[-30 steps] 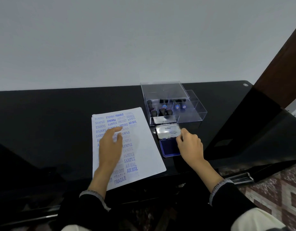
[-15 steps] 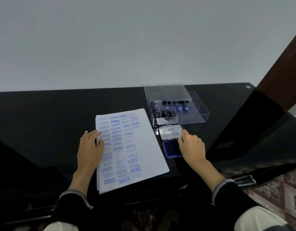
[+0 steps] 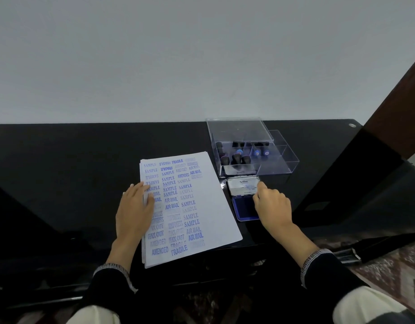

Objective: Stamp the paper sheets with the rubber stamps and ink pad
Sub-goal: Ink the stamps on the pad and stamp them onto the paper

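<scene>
Left hand (image 3: 134, 211) lies flat on the stamped paper sheets' (image 3: 202, 206) left edge. Right hand (image 3: 272, 202) fingers the open ink pad (image 3: 245, 199). The thin, limp sheets probably lift best by an edge.

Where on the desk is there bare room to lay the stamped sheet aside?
Left of the paper stack, beyond the left hand, the black desk is bare to the wall. It is crowded on the right: ink pad, right hand and clear stamp box sit close together.
</scene>
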A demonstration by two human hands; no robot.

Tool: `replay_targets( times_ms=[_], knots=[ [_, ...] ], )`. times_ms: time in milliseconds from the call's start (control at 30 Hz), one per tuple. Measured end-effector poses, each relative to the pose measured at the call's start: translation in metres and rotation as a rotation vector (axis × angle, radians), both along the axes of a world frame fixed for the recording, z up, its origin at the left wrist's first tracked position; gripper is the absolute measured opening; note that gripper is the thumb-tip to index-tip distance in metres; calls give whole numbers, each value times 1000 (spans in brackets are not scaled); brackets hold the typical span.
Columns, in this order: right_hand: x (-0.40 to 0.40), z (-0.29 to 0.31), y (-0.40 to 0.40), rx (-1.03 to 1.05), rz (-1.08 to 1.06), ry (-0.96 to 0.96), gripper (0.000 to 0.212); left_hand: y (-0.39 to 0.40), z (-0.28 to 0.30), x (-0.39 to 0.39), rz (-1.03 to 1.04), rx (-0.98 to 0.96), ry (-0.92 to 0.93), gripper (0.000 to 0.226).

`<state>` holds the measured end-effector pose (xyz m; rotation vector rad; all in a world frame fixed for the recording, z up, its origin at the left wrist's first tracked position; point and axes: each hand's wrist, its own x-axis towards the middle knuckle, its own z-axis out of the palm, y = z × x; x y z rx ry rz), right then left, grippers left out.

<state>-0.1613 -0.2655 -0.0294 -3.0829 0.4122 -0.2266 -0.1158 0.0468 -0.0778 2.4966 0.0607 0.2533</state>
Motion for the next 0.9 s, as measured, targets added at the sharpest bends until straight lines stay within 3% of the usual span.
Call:
replay_targets(
  times_ms=[67,233,333,500,667,900],
  knots=[
    [0,-2,-3,65,-1,-26,12,0,-1,0,-8,19,-1,40],
    [0,-5,-20,464,-20,-148,32,-1,-1,-2,-11,32,-12,39],
    [0,-4,-23,557,-51,-151,28,-2,0,-3,-15,52,-16,39],
    [-2,-2,-19,501,-24,-135,27,-2,2,-4,-5,47,-16,38],
    [-7,-3,-6,205,-4,-74,20,-3,3,-4,-3,52,-16,39],
    [1,-1,-8,187,5,-36,17,-2,1,-4,-7,68,-8,39]
  ],
)
